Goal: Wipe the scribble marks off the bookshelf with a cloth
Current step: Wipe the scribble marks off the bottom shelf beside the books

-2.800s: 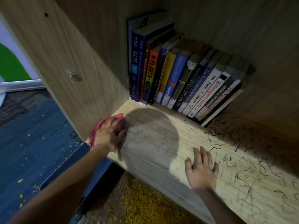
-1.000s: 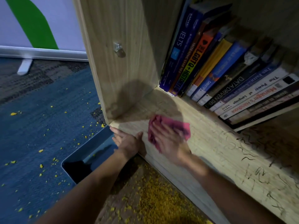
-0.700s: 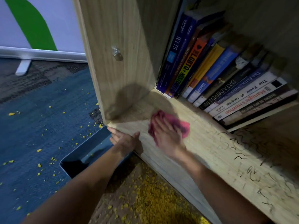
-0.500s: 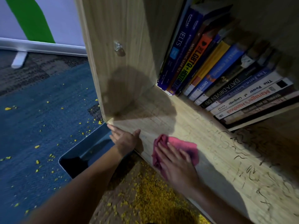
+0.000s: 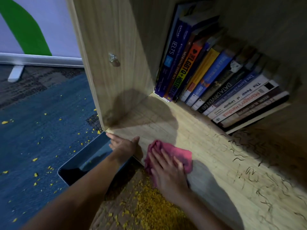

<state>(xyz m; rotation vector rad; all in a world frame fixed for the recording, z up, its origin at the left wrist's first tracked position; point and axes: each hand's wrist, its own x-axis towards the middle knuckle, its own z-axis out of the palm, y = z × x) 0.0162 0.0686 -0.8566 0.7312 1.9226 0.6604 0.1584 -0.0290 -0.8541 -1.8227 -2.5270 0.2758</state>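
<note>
Scribble marks point(image 5: 249, 176) remain at right as the flat right hand point(image 5: 167, 173) draws the cloth point(image 5: 174, 151) back to the near edge of the bookshelf point(image 5: 207, 143); left hand point(image 5: 123, 144) open.

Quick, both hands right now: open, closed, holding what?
Left hand: open, resting on the shelf edge.
Right hand: open, fingers flat, pressing the pink cloth onto the shelf.

pink cloth point(image 5: 172, 153) on scribbled bookshelf point(image 5: 207, 146) edge
</note>
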